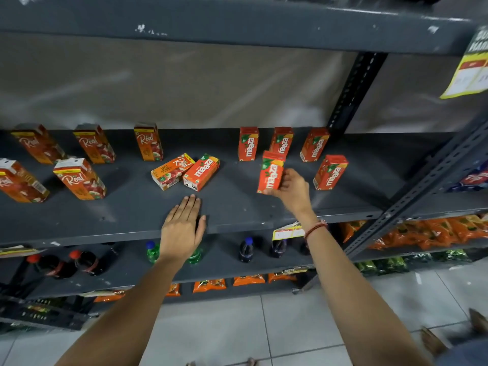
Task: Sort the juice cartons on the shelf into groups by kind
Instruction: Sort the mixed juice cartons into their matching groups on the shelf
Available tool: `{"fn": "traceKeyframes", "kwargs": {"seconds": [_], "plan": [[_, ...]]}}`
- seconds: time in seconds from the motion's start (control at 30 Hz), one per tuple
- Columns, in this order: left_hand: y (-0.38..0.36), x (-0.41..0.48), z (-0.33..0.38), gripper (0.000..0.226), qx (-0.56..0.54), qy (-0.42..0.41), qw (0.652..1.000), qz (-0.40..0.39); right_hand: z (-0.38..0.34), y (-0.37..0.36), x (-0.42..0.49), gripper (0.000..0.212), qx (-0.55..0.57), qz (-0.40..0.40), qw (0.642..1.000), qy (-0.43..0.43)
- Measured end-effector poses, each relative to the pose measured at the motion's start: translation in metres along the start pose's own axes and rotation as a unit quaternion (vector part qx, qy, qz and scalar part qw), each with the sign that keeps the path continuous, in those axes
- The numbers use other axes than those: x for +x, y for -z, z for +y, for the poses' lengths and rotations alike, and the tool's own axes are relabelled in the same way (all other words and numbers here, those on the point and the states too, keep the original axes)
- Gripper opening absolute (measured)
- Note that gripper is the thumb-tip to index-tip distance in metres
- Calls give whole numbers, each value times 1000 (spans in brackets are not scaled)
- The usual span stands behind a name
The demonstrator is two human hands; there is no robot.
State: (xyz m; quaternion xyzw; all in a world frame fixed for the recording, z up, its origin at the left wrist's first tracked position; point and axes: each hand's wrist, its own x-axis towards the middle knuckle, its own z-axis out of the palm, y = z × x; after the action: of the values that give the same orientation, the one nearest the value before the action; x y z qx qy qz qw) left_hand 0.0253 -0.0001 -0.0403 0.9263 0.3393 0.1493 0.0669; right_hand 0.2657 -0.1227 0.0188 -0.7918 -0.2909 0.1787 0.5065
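Observation:
On the grey shelf point(237, 207), several Real cartons stand at the left, such as one upright at the back point(149, 141) and one near the front point(80, 178). In the middle a Real carton point(171, 170) and a Maaza carton point(202, 172) lie flat, touching. At the right several Maaza cartons stand upright, among them one at the back point(248, 143) and one at the far right point(330, 172). My right hand point(293, 187) grips an upright Maaza carton point(272, 172) by its lower right side. My left hand point(183, 225) hovers flat, empty, just below the two lying cartons.
A slotted steel upright point(353, 93) stands behind the right group. Below is a shelf with dark and green soft-drink bottles point(245, 249), and orange snack packets point(422, 231) lie to the right. A yellow price tag point(287, 231) hangs on the shelf edge. The floor is tiled.

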Motion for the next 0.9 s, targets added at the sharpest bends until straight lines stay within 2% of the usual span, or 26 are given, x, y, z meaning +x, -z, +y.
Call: {"fn": "traceKeyframes", "kwargs": {"seconds": [0.17,0.27,0.43,0.57,0.63,0.7,0.8,0.83,0.9], "plan": [[2,0,1,55,3,3,1000,-1,20,29,31,51,-47,52,997,-13],[2,0,2,55,3,1,1000,-1,31,35,40,55,-61,30,997,-31],[2,1,1,57,3,-3,1000,-2,42,34,43,60,-23,5,998,-52],[3,0,0,56,-3,-2,1000,-3,44,29,37,55,-4,15,998,-61],[4,0,1,56,-4,-1,1000,-5,45,21,26,59,28,58,995,-71],[4,0,0,56,-2,-2,1000,-4,42,6,8,60,59,160,982,-75],[8,1,-1,56,-13,-8,1000,-11,30,-28,-18,39,94,315,943,-53],[8,2,-3,57,-12,-18,1000,-7,24,-42,-26,31,92,328,939,-42],[9,2,-11,58,-3,-37,999,-9,4,-70,-37,21,95,287,953,-30]]}}
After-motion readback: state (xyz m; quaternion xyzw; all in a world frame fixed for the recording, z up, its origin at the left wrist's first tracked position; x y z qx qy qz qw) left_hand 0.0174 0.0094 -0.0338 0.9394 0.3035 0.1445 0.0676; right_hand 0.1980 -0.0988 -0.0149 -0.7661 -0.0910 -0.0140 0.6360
